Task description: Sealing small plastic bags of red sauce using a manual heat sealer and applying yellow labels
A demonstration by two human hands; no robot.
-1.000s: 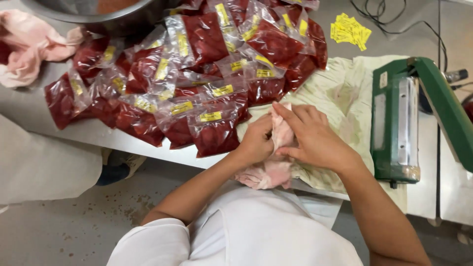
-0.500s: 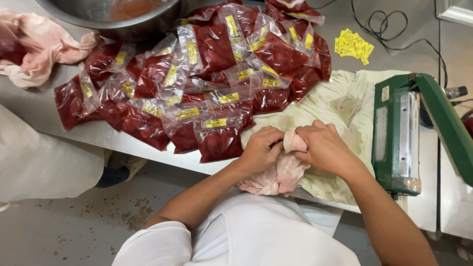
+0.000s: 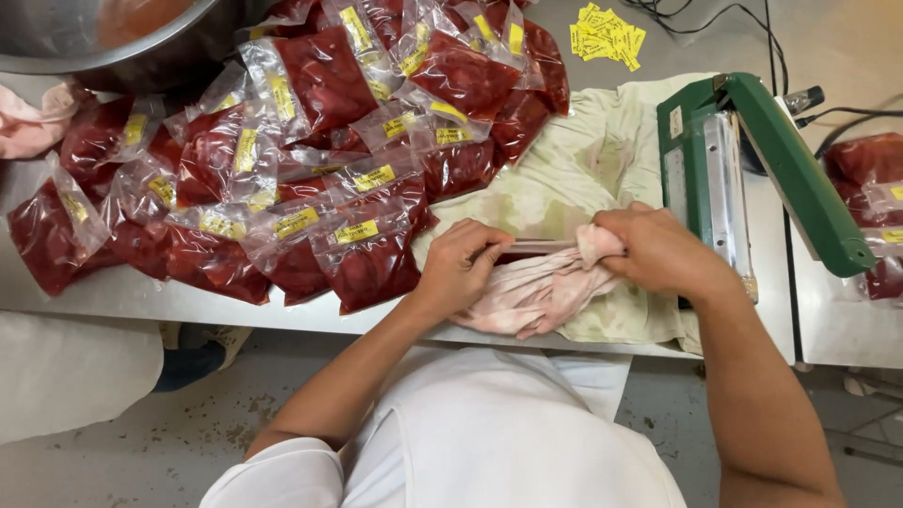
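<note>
Head view: left hand [image 3: 458,266] pins a pouch [image 3: 527,248] near the desk's [image 3: 122,299] front edge; right hand [image 3: 656,250] clenches a pink cloth [image 3: 541,292]. Wipe the pouch's mouth firmly, evenly.

Lying heaped across the left and back part of the steel table [image 3: 113,306]: loads of clear sealed pouches [image 3: 282,141] of dark red stuff, overlapping every which way, each wearing a small yellow rectangular label [image 3: 357,231]. Nearest ones sitting close to the front edge. Resting near the back edge, right of the heap: a loose stack of yellow paper labels [image 3: 603,35]. Peeking in at the right edge: a few more red pouches [image 3: 870,188].
</note>
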